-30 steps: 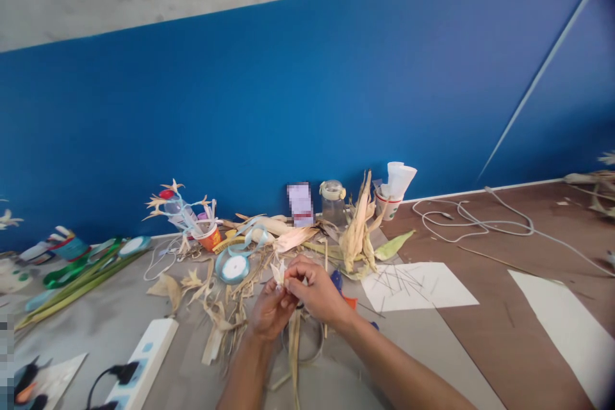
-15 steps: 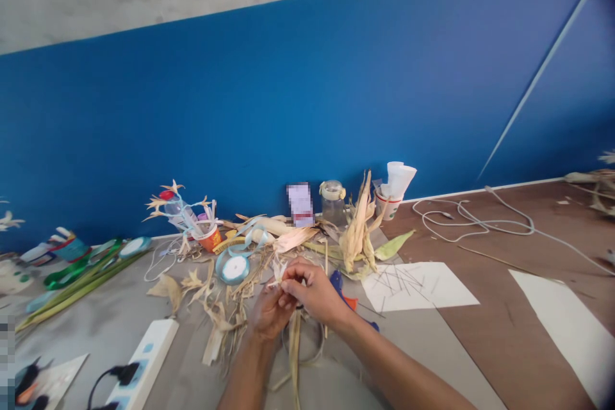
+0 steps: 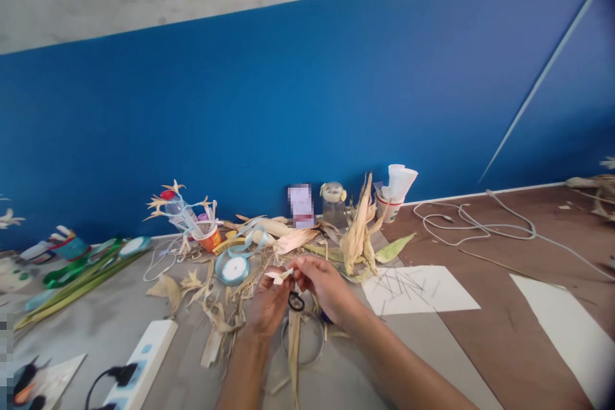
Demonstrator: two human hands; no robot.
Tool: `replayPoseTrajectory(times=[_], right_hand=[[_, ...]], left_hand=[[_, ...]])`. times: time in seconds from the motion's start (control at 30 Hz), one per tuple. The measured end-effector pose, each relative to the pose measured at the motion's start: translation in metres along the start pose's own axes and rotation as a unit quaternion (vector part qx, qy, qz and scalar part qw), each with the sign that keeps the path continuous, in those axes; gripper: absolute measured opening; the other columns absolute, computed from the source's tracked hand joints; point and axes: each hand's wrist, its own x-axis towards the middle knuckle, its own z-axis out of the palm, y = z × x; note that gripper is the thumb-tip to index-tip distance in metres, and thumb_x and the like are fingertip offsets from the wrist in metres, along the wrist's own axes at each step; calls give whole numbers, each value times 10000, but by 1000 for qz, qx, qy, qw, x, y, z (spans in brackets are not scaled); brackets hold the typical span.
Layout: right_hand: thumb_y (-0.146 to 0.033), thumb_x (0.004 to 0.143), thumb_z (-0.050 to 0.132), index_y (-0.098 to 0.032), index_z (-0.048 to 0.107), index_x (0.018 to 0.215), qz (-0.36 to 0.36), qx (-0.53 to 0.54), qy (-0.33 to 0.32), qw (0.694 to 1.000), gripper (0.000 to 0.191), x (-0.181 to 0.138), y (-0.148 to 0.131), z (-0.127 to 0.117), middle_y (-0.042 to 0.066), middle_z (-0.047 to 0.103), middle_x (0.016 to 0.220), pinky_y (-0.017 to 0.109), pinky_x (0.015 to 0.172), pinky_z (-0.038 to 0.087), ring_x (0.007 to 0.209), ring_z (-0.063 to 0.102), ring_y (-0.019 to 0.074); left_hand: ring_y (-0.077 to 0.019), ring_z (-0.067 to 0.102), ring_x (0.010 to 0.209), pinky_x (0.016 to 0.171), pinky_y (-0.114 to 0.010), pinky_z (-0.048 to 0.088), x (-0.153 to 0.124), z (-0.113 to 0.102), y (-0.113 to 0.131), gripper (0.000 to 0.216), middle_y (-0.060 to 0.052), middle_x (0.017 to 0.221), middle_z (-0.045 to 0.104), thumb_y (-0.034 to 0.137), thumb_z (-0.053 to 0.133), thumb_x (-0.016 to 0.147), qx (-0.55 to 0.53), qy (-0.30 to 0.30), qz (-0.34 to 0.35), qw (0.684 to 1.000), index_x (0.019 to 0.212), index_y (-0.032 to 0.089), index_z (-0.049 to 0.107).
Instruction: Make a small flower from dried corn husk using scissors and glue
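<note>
My left hand (image 3: 267, 305) and my right hand (image 3: 325, 285) meet over a heap of dried corn husks (image 3: 225, 314) on the grey table. Between their pinched fingertips lies a small pale husk piece (image 3: 279, 275), turned sideways. Both hands are closed on it. A small black ring, perhaps a scissors handle (image 3: 296, 301), shows just below the fingers. A grey wire hoop (image 3: 302, 343) lies on the table under my wrists.
A light blue ribbon spool (image 3: 234, 267), an orange cup with husk flowers (image 3: 207, 235), a glass jar (image 3: 333, 202), a husk bundle (image 3: 358, 230), a paper cup (image 3: 390, 200), white paper with thin wires (image 3: 417, 287), a white power strip (image 3: 144, 355), a white cable (image 3: 475, 223).
The husk piece stood upright a second ago and now lies sideways between my fingers. My right hand shifted slightly right, uncovering the black ring.
</note>
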Motion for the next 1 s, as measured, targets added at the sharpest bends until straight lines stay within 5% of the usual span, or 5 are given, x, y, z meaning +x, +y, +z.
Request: replayPoseTrajectory(times=[0.23,0.4,0.57,0.77,1.0], right_hand=[[-544,677,615,-143,631,731,11,4,-33,999,405,-3,-1,1,3,545,616,232,545,344,550,468,99],[-559,766,480,-166,542,606,-28,-153,-31,987,428,-5,-1,2,-16,486,569,238,537,334,545,437,107],[-407,755,527,-170,517,586,-69,-253,7,965,291,-6,6,7,-36,450,552,224,532,313,557,412,106],[-304,702,562,-164,585,603,-63,-186,39,980,173,-4,9,7,-15,535,586,241,594,347,595,460,123],[-290,611,630,-153,573,521,24,-15,18,999,174,-9,0,12,-26,503,494,230,525,278,496,375,83]], left_hand=[[-146,520,693,672,-298,408,1,-5,-6,144,-2,753,598,289,709,673,4,12,2,1000,759,227,611],[-147,498,637,638,-298,407,1,-3,-5,115,7,668,563,292,698,686,11,9,4,1000,732,224,617],[-136,519,660,661,-274,412,0,0,-4,134,9,698,590,268,728,655,19,32,9,999,731,203,639],[-139,511,653,639,-277,413,-2,4,-2,133,6,694,565,247,741,628,13,20,5,1000,701,208,635],[-152,514,658,636,-292,417,-4,4,-1,173,12,674,555,288,755,605,-21,-27,-9,999,687,231,613]])
